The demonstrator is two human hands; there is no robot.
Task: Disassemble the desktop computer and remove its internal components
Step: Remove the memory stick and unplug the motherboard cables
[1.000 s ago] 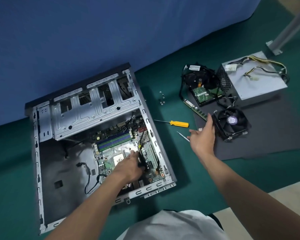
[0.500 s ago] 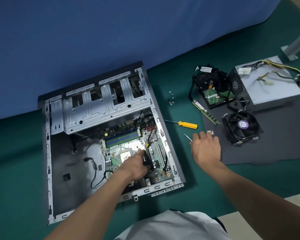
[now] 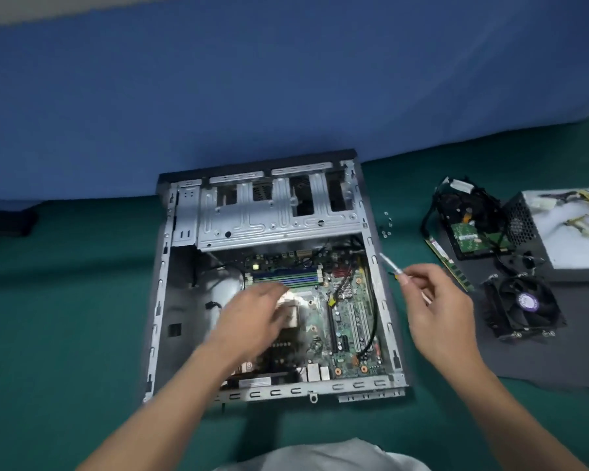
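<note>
The open desktop case (image 3: 164, 300) lies flat on the green floor covering, with its green motherboard (image 3: 351, 321) exposed. My left hand (image 3: 255, 314) hovers over the board's middle, near the processor socket. It is blurred, its fingers look stretched out, and I see nothing in them. Just right of the case wall, my right hand (image 3: 436, 311) pinches a small thin screwdriver (image 3: 390, 266), tip pointing up and left. The silver drive cage (image 3: 279, 212) spans the case's far end.
Removed parts lie at the right on a dark mat (image 3: 558, 362): a cooler fan (image 3: 524, 307), a hard drive (image 3: 470, 232), a memory stick (image 3: 451, 266) and the power supply (image 3: 558, 226). Several loose screws (image 3: 386, 226) lie beside the case. A blue wall rises behind.
My right hand picked the small screwdriver up from the floor and lifted it toward the case. My left hand slid left across the motherboard. The camera moved closer over the case.
</note>
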